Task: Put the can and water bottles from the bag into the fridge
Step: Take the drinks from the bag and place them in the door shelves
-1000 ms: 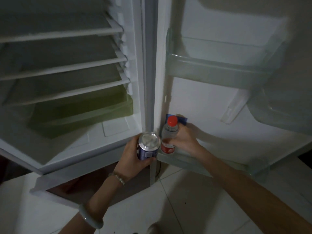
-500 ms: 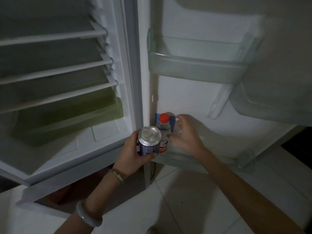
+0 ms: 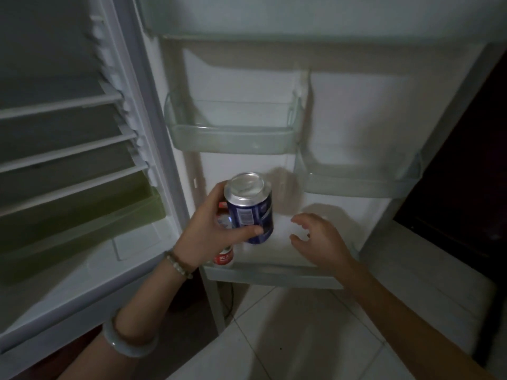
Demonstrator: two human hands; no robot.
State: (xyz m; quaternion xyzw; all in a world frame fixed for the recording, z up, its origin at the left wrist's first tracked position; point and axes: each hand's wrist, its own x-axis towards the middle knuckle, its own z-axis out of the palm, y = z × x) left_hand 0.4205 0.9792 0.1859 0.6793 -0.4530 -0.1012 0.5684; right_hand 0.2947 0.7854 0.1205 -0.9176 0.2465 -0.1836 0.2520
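My left hand (image 3: pixel 211 234) grips a blue can (image 3: pixel 251 208) with a silver top, held upright in front of the lowest door shelf (image 3: pixel 274 275) of the open fridge. A water bottle (image 3: pixel 223 257) with a red label stands in that shelf at its left end, mostly hidden behind my left hand and the can. To the right of the can my right hand (image 3: pixel 321 239) hovers over the same shelf, fingers spread, holding nothing. The bag is not in view.
The fridge body at left has several white shelves (image 3: pixel 63 154) and a green drawer (image 3: pixel 82 215). Two clear door bins (image 3: pixel 233 138) (image 3: pixel 356 182) hang above the lowest shelf. White floor tiles (image 3: pixel 274 338) lie below.
My right hand let go of the water bottle, which now stands in the lowest door shelf, and drew back to the right. My left hand brought the can right and up, in front of the bottle.
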